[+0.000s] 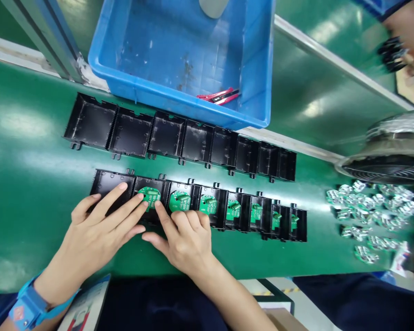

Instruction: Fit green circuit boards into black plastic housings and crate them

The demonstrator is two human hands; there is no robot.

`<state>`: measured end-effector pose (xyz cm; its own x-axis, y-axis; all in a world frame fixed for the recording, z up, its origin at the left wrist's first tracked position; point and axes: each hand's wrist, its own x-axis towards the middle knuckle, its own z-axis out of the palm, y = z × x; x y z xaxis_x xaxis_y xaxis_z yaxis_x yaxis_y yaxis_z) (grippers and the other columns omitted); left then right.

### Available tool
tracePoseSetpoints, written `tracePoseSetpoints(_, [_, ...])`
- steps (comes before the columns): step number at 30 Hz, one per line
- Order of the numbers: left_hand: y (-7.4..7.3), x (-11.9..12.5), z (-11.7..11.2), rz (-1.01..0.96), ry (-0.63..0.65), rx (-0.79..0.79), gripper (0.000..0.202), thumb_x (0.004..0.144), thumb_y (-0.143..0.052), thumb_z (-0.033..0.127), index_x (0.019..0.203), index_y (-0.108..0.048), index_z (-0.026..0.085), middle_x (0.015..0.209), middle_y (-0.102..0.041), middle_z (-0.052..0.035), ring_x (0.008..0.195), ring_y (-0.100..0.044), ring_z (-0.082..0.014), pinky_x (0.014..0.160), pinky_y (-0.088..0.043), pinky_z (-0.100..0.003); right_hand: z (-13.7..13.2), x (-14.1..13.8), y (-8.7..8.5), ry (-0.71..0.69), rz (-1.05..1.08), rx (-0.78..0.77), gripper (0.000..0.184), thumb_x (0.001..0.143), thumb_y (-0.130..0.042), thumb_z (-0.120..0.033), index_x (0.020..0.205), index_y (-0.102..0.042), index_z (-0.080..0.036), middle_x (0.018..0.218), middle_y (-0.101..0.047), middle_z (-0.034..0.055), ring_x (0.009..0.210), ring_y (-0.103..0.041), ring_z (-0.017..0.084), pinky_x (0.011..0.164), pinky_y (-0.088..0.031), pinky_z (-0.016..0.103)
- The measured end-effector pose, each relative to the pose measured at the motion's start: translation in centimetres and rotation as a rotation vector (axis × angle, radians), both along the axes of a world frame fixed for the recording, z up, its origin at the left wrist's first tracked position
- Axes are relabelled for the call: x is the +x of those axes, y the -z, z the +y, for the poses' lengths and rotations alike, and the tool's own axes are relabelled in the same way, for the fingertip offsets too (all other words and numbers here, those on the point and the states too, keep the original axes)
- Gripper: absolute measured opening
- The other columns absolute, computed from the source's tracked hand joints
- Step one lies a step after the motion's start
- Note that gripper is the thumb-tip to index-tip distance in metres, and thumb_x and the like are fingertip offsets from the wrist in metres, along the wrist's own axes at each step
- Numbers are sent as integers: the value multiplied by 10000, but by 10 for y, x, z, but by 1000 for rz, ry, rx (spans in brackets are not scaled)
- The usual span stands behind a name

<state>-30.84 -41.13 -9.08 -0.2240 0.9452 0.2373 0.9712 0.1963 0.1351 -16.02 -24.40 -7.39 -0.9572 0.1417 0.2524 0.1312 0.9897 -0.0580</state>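
Note:
Near me is a row of open black plastic boxes (110,184), and several hold a round green circuit board. My left hand (101,225) has its fingers spread over the two leftmost boxes. Its middle fingertips touch the left side of the circuit board (149,195) in the second box from the left. My right hand (186,234) points its index finger onto the right edge of this same board. Its thumb is apart from the index finger, and its other fingers are curled with nothing visible in them. Part of that box is hidden under my fingers.
Behind lies a second row of black boxes (165,135), against a blue bin (189,103) with a red cutter (221,96) inside. Loose circuit boards (376,202) are piled at the right, below a fan (389,161). Another person's hand (409,32) shows at the upper right.

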Motion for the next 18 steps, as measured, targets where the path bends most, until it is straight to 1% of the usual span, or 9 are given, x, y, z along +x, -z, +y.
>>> tracePoseSetpoints(2, [-1, 0, 0, -11, -7, -43, 511, 990, -599, 344, 1481, -484, 260, 1479, -572, 36, 1442, -439, -313, 1044, -402, -478, 0, 0, -1, 3, -16, -2, 612, 988, -506, -627, 1250, -709, -112, 724, -583, 37, 736, -425, 198, 731, -315, 386])
tracePoseSetpoints(4, [-1, 1, 1, -15, -17, -37, 481, 994, -590, 334, 1463, -506, 271, 1462, -588, 45, 1420, -467, -303, 1036, -408, -467, 0, 0, -1, 4, -26, -1, 608, 984, -520, -623, 1255, -706, -111, 716, -574, 34, 738, -424, 200, 727, -315, 387])
tracePoseSetpoints(7, [0, 1, 2, -7, -15, 15, 432, 994, -590, 340, 1416, -562, 250, 1425, -625, 19, 1370, -511, -311, 988, -412, -477, -1, 0, -1, 5, -31, -7, 589, 1000, -506, -601, 1261, -702, -111, 708, -566, 28, 732, -418, 202, 712, -310, 388])
tracePoseSetpoints(11, [1, 2, 4, -19, -10, 14, 401, 989, -598, 339, 1375, -594, 232, 1408, -640, -2, 1299, -566, -317, 959, -413, -487, -1, -1, -1, 9, -42, -16, 572, 1023, -475, -575, 1275, -692, -110, 712, -572, 26, 727, -414, 202, 703, -304, 388])
tracePoseSetpoints(15, [1, 3, 5, -32, -21, 10, 407, 991, -589, 340, 1380, -592, 218, 1402, -645, -27, 1294, -565, -338, 948, -392, -511, -2, -2, -3, 12, -61, -14, 560, 1031, -469, -561, 1287, -682, -112, 716, -569, 26, 737, -424, 202, 704, -303, 387])
tracePoseSetpoints(18, [0, 4, 5, -49, -30, 8, 402, 994, -583, 336, 1378, -595, 220, 1400, -646, -23, 1287, -565, -344, 955, -383, -522, -3, -3, -5, 15, -82, -2, 546, 1029, -487, -549, 1286, -679, -107, 724, -568, 27, 747, -437, 199, 715, -309, 388])
